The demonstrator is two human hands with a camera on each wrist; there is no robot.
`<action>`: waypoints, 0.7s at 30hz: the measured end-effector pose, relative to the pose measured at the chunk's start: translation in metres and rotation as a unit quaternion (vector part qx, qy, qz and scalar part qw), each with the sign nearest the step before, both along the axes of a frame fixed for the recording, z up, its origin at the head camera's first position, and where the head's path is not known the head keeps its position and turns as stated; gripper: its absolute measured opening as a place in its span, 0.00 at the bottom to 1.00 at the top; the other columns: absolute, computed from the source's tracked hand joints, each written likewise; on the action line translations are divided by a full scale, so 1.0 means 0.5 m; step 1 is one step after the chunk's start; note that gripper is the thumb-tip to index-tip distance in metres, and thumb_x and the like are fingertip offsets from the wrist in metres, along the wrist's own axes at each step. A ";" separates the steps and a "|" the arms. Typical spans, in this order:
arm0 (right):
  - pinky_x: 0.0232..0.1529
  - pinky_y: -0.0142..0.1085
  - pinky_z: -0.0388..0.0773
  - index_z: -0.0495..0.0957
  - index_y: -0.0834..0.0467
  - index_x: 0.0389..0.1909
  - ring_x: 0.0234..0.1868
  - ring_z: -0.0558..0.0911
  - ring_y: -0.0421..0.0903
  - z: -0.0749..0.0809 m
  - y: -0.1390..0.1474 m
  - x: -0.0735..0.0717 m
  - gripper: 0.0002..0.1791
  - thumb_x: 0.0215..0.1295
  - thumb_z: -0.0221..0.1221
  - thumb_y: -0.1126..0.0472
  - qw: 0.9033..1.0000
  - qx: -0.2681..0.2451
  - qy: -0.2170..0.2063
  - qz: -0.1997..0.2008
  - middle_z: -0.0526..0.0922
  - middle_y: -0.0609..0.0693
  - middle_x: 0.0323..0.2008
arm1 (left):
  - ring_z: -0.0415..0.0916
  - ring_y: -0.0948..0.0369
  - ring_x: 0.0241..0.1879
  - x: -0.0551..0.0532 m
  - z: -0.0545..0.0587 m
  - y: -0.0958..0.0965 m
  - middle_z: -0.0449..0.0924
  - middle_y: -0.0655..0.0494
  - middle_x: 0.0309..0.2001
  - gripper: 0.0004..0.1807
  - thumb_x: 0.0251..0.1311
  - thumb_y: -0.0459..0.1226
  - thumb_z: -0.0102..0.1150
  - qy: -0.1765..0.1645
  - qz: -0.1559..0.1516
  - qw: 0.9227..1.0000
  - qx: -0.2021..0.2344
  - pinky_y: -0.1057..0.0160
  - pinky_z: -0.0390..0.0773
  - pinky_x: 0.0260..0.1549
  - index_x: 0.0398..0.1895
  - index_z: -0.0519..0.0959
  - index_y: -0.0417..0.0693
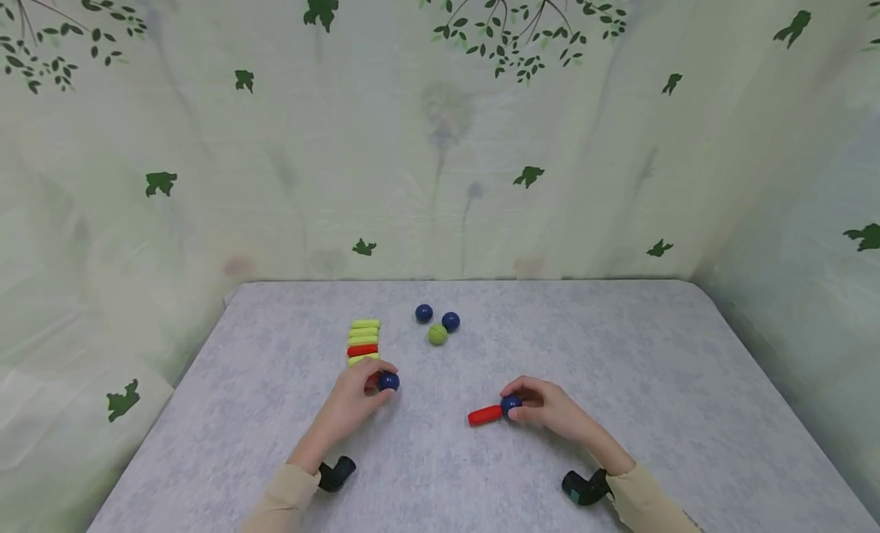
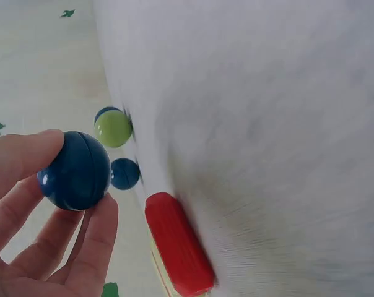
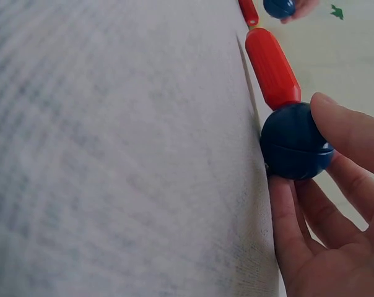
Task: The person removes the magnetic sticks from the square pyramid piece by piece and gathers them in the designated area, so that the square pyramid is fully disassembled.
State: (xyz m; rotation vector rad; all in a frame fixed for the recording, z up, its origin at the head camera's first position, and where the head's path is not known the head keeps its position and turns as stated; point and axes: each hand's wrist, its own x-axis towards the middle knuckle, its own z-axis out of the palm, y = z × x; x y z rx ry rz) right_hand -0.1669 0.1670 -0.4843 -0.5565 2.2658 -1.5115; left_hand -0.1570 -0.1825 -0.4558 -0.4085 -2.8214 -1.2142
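Observation:
My left hand (image 1: pixel 352 395) pinches a glossy dark blue ball (image 2: pixel 78 170) between thumb and fingers, raised over the table in the left wrist view. Just beyond that hand lies a red rod (image 2: pixel 178 244), mostly hidden by the hand in the head view. On the right, my right hand (image 1: pixel 548 408) grips a second blue ball (image 3: pixel 295 141), low at the tabletop. That ball meets the near end of another red rod (image 3: pixel 272 68), which points left from it in the head view.
Left of centre, several yellow-green rods (image 1: pixel 363 331) and a red rod (image 1: pixel 362 350) lie in a column. Farther back sit two blue balls (image 1: pixel 424 313) and a green ball (image 1: pixel 437 334). A leaf-patterned curtain (image 1: pixel 440 136) hangs behind the grey table (image 1: pixel 605 327).

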 end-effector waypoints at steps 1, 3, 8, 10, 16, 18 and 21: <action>0.45 0.36 0.74 0.78 0.60 0.49 0.45 0.77 0.49 0.000 0.000 0.000 0.16 0.62 0.64 0.60 1.000 0.001 0.001 0.000 0.80 0.52 0.45 | 0.74 0.60 0.45 -0.008 0.001 -0.001 0.77 0.54 0.47 0.16 0.54 0.29 0.67 -0.002 0.004 1.000 0.007 0.59 0.77 0.44 0.47 0.78 0.46; 0.45 0.37 0.74 0.78 0.60 0.49 0.45 0.77 0.49 0.000 0.000 -0.001 0.16 0.62 0.63 0.60 1.000 0.002 0.001 0.000 0.79 0.52 0.45 | 0.75 0.58 0.45 -0.029 0.001 -0.001 0.77 0.52 0.47 0.16 0.55 0.28 0.66 -0.005 0.008 1.000 0.021 0.59 0.78 0.44 0.47 0.78 0.45; 0.46 0.38 0.74 0.77 0.60 0.50 0.46 0.77 0.49 -0.002 -0.002 -0.002 0.16 0.63 0.63 0.59 1.000 -0.001 -0.004 0.002 0.79 0.52 0.46 | 0.75 0.55 0.48 -0.084 -0.003 0.009 0.77 0.49 0.48 0.16 0.56 0.26 0.64 -0.017 0.008 0.999 0.032 0.57 0.77 0.45 0.49 0.77 0.41; 0.47 0.39 0.74 0.77 0.60 0.50 0.46 0.77 0.49 -0.001 -0.002 -0.001 0.16 0.63 0.63 0.59 1.000 -0.001 -0.004 0.001 0.79 0.52 0.46 | 0.75 0.55 0.48 -0.104 -0.005 0.016 0.77 0.49 0.49 0.16 0.57 0.27 0.64 -0.021 0.009 1.000 0.017 0.56 0.77 0.46 0.49 0.77 0.41; 0.46 0.38 0.74 0.77 0.61 0.49 0.46 0.77 0.49 0.002 -0.002 0.001 0.16 0.63 0.63 0.59 1.000 -0.001 -0.005 -0.004 0.80 0.51 0.45 | 0.74 0.54 0.44 -0.154 -0.010 0.042 0.77 0.48 0.50 0.16 0.58 0.30 0.64 -0.034 0.024 0.998 -0.053 0.54 0.76 0.46 0.50 0.78 0.42; 0.46 0.38 0.74 0.77 0.61 0.49 0.46 0.77 0.49 0.002 -0.002 0.001 0.16 0.63 0.63 0.59 1.000 -0.001 -0.004 -0.005 0.80 0.51 0.45 | 0.74 0.54 0.43 -0.164 -0.011 0.049 0.77 0.48 0.50 0.16 0.58 0.30 0.64 -0.037 0.024 0.997 -0.066 0.54 0.76 0.46 0.50 0.77 0.42; 0.45 0.37 0.74 0.77 0.61 0.49 0.45 0.77 0.49 0.001 -0.001 0.001 0.16 0.63 0.63 0.59 1.000 0.000 -0.002 -0.006 0.80 0.51 0.45 | 0.73 0.54 0.41 -0.173 -0.013 0.055 0.77 0.47 0.49 0.16 0.58 0.30 0.64 -0.041 0.020 0.996 -0.079 0.55 0.75 0.46 0.51 0.77 0.41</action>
